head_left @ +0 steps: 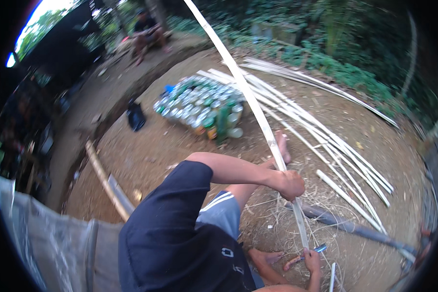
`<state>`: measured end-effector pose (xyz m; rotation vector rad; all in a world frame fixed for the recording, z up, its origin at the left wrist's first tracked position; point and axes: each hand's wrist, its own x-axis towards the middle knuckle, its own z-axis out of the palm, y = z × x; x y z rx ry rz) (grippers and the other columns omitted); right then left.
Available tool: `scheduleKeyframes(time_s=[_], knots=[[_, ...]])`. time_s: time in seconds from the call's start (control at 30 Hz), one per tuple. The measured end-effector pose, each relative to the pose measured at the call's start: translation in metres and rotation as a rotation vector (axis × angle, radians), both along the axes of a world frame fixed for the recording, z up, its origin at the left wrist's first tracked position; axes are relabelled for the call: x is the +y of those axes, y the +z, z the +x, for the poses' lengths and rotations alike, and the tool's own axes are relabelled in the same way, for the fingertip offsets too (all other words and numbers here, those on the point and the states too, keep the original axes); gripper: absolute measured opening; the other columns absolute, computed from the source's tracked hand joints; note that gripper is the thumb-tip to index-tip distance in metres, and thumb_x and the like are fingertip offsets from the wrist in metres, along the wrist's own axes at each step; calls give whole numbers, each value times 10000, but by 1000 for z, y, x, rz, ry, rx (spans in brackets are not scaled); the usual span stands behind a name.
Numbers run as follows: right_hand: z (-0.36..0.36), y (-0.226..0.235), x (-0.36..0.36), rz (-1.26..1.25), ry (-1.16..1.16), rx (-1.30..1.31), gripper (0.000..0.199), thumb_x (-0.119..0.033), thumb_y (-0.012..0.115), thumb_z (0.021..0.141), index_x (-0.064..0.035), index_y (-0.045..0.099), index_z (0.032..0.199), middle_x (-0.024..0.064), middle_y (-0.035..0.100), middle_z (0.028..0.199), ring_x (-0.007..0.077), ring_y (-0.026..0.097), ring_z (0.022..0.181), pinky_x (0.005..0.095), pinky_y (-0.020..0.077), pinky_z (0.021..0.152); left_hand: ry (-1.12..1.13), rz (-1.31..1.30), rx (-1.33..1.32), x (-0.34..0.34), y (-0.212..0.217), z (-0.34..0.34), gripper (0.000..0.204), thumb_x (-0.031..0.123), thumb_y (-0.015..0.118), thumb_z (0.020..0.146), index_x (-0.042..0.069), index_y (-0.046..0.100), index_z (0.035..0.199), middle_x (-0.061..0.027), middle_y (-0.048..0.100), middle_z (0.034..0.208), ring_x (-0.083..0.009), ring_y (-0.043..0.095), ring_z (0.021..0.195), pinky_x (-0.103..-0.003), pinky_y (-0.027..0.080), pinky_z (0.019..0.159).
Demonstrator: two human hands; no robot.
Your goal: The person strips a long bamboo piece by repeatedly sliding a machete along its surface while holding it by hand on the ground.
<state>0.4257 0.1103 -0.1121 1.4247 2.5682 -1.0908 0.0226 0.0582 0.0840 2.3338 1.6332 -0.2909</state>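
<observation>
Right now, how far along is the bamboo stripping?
Done: a spread of pale split strips lies on the dirt. In hand: the left hand grips a long strip while the right hand holds a knife at its base. Left: a dark uncut pole.

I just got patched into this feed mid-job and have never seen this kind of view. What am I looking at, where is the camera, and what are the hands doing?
There is no machine here: a person works with bare hands, and the single picture comes from a wide fisheye camera on their head, looking down, so straight edges bend near the rim. The left hand has a closed grip on a long pale bamboo strip that runs up and away. The right hand, low in the picture, holds a small knife at the strip's lower end. On the dirt ground lie more split strips, a cluster of cans and a dark pipe. Another person sits far off.
</observation>
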Motion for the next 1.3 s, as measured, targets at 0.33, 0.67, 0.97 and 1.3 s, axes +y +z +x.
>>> scheduleKeyframes(time_s=[0.33, 0.67, 0.97, 1.3], knots=[[-86, 3, 36, 441, -626, 561, 543, -422, 575, 952, 44, 579, 672, 158, 492, 522, 215, 472, 482, 430, 368, 499, -227, 1166, -392, 134, 97, 45, 117, 156, 642, 823, 83, 726, 860, -94, 696, 907, -285, 636, 953, -469, 365, 1025], [-231, 170, 205, 211, -790, 937, 584, -536, 542, 946, -50, 589, 626, 33, 499, 505, 153, 481, 413, 326, 373, 414, 523, -10, -1297, 27, -154, 94, 569, 447, 495, 1000, -33, 519, 1305, -243, 617, 1221, -296, 606, 1136, -396, 466, 969], [-321, 159, 205, -272, -859, 1263, 489, -469, 529, 979, -48, 513, 731, -20, 404, 517, 78, 364, 372, 246, 285, 323, 842, -73, -1528, -36, -152, 52, 397, 380, 419, 1039, -6, 513, 1040, -122, 659, 827, -173, 648, 619, -297, 525, 553], [-264, -48, 186, -653, -961, 937, 531, -579, 457, 966, -73, 510, 1116, 49, 563, 806, 213, 581, 687, 375, 514, 590, 1049, -430, -1317, -61, -203, -19, 342, 309, 498, 1011, 17, 602, 869, -54, 588, 633, -120, 521, 463, -279, 417, 424]])
